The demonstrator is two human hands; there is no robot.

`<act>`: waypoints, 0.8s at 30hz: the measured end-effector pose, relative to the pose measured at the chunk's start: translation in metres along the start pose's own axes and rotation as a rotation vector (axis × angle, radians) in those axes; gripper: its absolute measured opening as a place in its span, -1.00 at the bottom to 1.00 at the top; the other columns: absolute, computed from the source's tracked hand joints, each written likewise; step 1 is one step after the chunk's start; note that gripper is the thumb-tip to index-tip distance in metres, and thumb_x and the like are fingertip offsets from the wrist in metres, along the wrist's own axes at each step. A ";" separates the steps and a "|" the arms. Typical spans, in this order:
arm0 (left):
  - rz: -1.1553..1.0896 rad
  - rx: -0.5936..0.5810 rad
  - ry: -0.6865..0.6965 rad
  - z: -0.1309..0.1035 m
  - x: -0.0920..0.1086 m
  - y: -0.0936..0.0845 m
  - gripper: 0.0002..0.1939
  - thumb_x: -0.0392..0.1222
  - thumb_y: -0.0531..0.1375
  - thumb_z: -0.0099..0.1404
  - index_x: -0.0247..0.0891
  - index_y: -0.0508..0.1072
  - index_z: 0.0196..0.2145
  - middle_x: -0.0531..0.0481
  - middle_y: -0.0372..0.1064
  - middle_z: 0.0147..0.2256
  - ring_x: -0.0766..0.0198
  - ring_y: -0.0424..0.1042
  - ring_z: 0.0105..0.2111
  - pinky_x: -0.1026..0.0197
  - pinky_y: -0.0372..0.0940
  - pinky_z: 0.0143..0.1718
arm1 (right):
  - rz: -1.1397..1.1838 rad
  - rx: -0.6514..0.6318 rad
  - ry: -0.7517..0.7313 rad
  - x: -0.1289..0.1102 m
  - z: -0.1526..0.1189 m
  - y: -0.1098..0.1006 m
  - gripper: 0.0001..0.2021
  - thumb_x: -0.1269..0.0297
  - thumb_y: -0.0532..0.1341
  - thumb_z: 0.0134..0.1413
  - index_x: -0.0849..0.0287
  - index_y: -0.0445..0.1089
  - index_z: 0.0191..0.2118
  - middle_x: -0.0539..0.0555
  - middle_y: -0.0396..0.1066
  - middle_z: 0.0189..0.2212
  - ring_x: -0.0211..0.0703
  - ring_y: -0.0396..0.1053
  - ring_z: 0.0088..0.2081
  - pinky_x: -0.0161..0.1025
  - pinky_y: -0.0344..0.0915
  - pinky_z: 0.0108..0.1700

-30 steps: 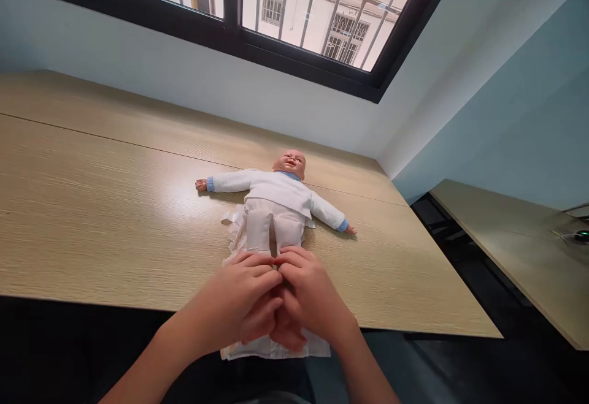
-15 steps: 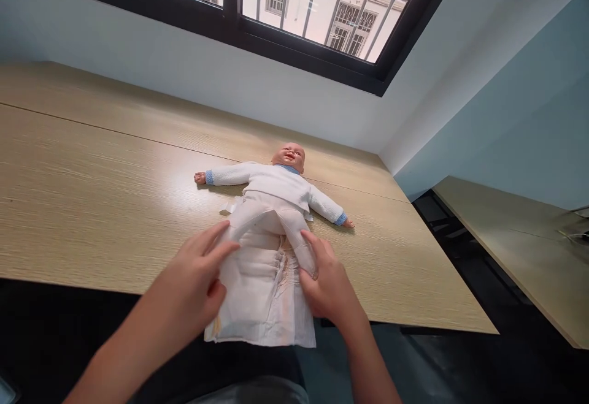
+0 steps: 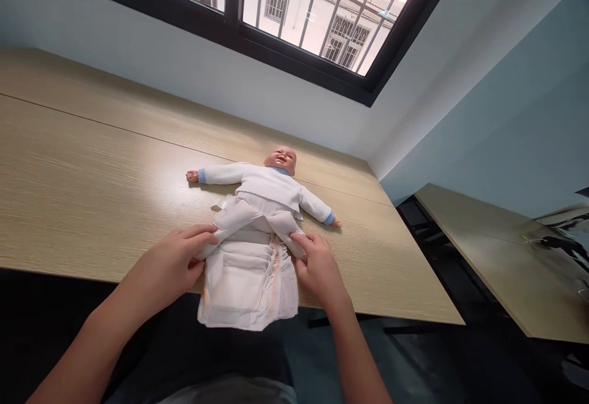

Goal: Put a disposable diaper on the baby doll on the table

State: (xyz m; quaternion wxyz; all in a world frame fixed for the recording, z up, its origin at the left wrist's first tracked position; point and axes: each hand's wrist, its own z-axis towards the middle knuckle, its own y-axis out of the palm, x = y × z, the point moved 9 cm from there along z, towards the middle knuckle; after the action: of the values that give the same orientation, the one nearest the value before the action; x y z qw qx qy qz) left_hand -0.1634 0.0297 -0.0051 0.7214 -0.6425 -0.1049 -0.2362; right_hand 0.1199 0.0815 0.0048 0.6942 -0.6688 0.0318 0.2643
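Note:
A baby doll in a white top with blue cuffs lies on its back on the table, arms stretched out and legs spread. Under its hips an unfolded white diaper hangs over the table's front edge, a tab sticking out beside the waist. My left hand is closed around the end of the doll's leg on the left. Fingers and thumb of my right hand grip the other leg near its end. Both feet of the doll are hidden by my hands.
The wooden table runs along the wall beneath a barred, black-framed window. To the right, past a dark gap, stands a second table with a dark, blurred item on it.
My left hand has closed on the doll's leg, and the legs are spread wider. The diaper's front part now shows more between them. The whole view has shifted slightly.

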 end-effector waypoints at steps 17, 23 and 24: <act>0.268 -0.021 -0.229 0.113 0.041 0.022 -0.48 -0.04 0.32 0.26 -0.24 0.35 0.11 -0.33 0.33 0.00 -0.19 0.53 -0.15 0.05 0.37 -0.26 | -0.088 -0.061 0.077 -0.039 0.081 0.025 -0.39 0.29 0.36 0.04 0.10 0.25 0.22 0.27 0.35 0.07 0.07 0.49 -0.18 -0.15 0.34 -0.16; 0.363 0.125 -0.148 0.105 0.056 0.010 -0.78 -0.16 0.23 0.34 -0.24 0.48 -0.08 -0.26 0.36 -0.09 -0.14 0.50 -0.15 0.00 0.37 -0.20 | -0.328 0.019 0.001 -0.043 0.084 0.020 -0.71 0.34 0.23 0.11 0.09 0.37 -0.01 0.18 0.41 -0.09 0.06 0.51 -0.22 -0.17 0.26 -0.25; 0.373 0.141 -0.134 0.101 0.060 0.008 -0.80 -0.19 0.23 0.34 -0.24 0.49 -0.09 -0.27 0.36 -0.10 -0.15 0.49 -0.13 -0.01 0.38 -0.19 | -0.339 0.021 -0.004 -0.043 0.083 0.019 -0.71 0.34 0.23 0.10 0.10 0.37 -0.03 0.17 0.42 -0.09 0.05 0.50 -0.24 -0.17 0.25 -0.26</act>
State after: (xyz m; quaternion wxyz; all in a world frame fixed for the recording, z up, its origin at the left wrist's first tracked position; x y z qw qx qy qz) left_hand -0.0927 0.1161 0.0307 0.7871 -0.6131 -0.0482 -0.0476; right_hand 0.0490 0.1456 0.0131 0.7358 -0.6567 -0.0799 0.1445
